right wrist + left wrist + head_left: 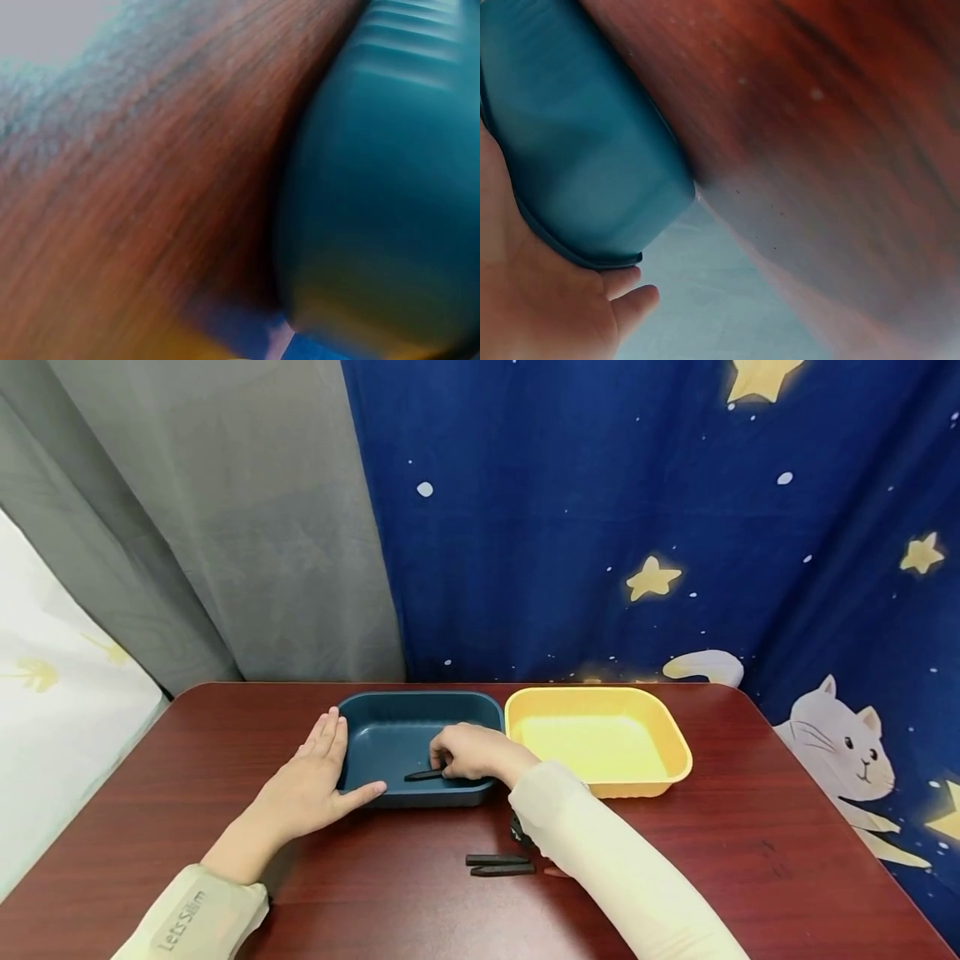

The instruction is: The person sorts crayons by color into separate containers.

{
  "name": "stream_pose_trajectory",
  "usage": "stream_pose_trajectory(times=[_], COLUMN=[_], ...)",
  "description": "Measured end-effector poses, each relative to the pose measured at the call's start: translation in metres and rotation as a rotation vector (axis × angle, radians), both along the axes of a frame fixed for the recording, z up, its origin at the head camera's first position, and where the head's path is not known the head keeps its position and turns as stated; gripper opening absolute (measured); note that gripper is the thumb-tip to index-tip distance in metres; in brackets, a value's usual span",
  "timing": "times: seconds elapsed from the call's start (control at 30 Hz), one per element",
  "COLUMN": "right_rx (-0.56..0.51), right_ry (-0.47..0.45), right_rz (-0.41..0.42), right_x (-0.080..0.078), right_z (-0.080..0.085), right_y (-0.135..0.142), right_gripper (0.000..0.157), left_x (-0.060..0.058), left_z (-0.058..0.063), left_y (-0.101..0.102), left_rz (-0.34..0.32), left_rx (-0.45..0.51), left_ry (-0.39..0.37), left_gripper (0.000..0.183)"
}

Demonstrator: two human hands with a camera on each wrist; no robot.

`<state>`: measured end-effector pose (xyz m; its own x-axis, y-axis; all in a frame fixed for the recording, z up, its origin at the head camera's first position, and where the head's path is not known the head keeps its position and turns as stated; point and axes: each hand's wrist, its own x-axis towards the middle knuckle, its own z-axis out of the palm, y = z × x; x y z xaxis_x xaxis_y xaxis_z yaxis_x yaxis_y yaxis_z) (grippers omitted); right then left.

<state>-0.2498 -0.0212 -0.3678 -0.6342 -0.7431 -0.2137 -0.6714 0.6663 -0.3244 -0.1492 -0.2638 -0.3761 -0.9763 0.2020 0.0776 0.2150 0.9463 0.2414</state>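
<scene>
Right hand (472,752) in blue tray (381,750), black stick (423,775) — apparently pinched

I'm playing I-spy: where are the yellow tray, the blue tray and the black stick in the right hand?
Yellow tray (600,748): head view, on its bare inside floor.
Blue tray (390,750): head view, on its bare inside floor.
Black stick (422,775): head view, on the part left uncovered.
</scene>
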Motion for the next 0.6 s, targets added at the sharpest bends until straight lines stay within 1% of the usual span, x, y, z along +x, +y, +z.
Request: stream_pose_trajectory(times=[0.33, 0.6], right_rx=[-0.004, -0.052], right_ry=[0.013, 0.030], right_rz=[-0.024, 0.007], right_x=[0.005, 0.012], right_z=[0.002, 0.010], right_y=[0.003, 0.011], right_gripper=[0.007, 0.008], left_x=[0.000, 0.003], left_z=[-0.001, -0.002], left_y=[0.001, 0.000], left_rz=[0.003, 0.008], left_rx=[0.007, 0.009], left_ry=[0.002, 0.018], left_gripper=[0.118, 0.117])
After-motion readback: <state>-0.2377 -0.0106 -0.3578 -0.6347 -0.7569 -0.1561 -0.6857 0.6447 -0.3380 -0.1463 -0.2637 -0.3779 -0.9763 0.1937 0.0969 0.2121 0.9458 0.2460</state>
